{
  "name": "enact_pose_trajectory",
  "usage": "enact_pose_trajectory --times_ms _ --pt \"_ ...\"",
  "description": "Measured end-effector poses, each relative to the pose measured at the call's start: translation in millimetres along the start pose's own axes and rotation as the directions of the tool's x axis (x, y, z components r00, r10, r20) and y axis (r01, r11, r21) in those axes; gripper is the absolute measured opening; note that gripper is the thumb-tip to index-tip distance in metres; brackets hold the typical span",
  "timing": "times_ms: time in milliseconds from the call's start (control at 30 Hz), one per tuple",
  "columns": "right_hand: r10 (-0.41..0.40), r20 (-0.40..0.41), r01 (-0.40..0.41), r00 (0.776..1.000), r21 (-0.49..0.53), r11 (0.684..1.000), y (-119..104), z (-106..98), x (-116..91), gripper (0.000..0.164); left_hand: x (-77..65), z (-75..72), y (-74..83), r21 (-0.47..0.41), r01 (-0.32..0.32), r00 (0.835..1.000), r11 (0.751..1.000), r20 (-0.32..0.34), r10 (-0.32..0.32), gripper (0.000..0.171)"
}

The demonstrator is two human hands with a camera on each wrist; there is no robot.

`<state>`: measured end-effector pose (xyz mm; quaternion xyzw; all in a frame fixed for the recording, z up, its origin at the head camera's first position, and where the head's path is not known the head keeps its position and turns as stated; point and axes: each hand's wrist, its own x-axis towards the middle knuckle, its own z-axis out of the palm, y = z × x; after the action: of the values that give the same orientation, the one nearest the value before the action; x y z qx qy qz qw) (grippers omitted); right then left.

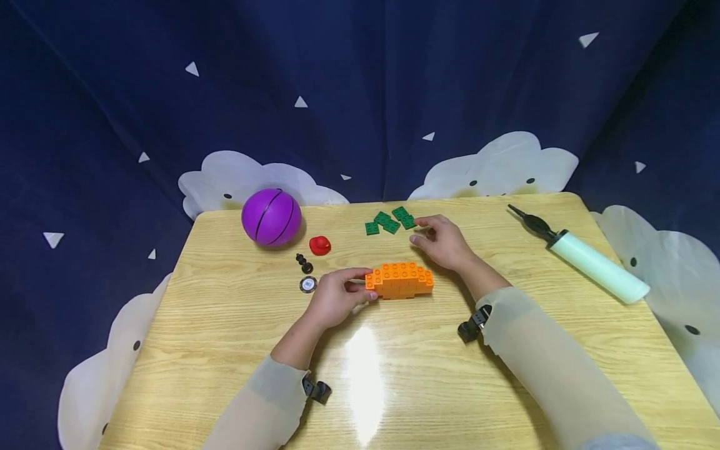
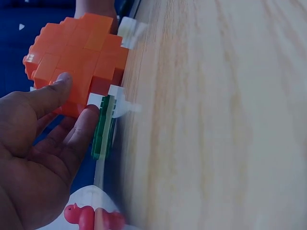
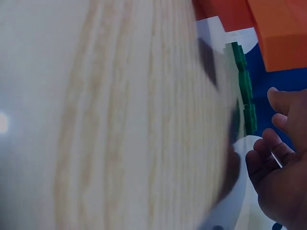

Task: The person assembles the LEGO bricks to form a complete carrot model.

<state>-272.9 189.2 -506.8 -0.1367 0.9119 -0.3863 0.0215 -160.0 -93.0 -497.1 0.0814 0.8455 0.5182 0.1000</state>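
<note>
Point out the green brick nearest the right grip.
The rightmost green brick in the head view: it lies closest to the fingertips of the right grip, while the other green bricks all sit farther left.

Head cam: worktop (image 1: 427, 375) bright, fairly sharp, w/ strong glare patch near front; soft shadows by sleeves (image 1: 562, 362); curtain (image 1: 360, 75) dim. Wrist cams: darker, hazy, worktop blurry; R cam bright spot, L edge.

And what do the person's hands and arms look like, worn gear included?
The left hand and right hand are ungloved. The left sleeve and right sleeve are pale beige, greyer toward the wrists, where a black left device and matching right device sit.
</note>
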Motion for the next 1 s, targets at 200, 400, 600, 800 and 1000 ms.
enact_pose_trajectory --times_ms 200,400,600,800,1000 --pt "0.005 0.015 -0.004 1.000 -0.048 0.999 4 7 10 0.050 -0.2 0.0 -0.6 -0.010 -0.006 1.000 1.000 0.003 0.006 0.049" --pt "0.017 0.047 -0.013 0.999 -0.096 0.995 6 9 20 0.053 0.6 -0.5 -1.0 -0.015 -0.011 1.000 1.000 0.002 0.011 0.049" --pt "0.043 0.071 -0.035 0.997 -0.110 0.993 5 9 24 0.051 1.2 -0.9 -0.7 -0.010 -0.020 1.000 1.000 0.002 0.020 0.049" --pt "0.041 0.058 -0.034 0.997 -0.110 0.993 4 10 25 0.034 1.5 -0.7 0.7 -0.001 -0.025 1.000 1.000 -0.003 0.025 0.049" --pt "0.042 0.058 -0.035 0.997 -0.117 0.993 2 7 22 0.023 1.3 -0.5 1.6 -0.010 -0.014 1.000 1.000 -0.001 0.014 0.049"
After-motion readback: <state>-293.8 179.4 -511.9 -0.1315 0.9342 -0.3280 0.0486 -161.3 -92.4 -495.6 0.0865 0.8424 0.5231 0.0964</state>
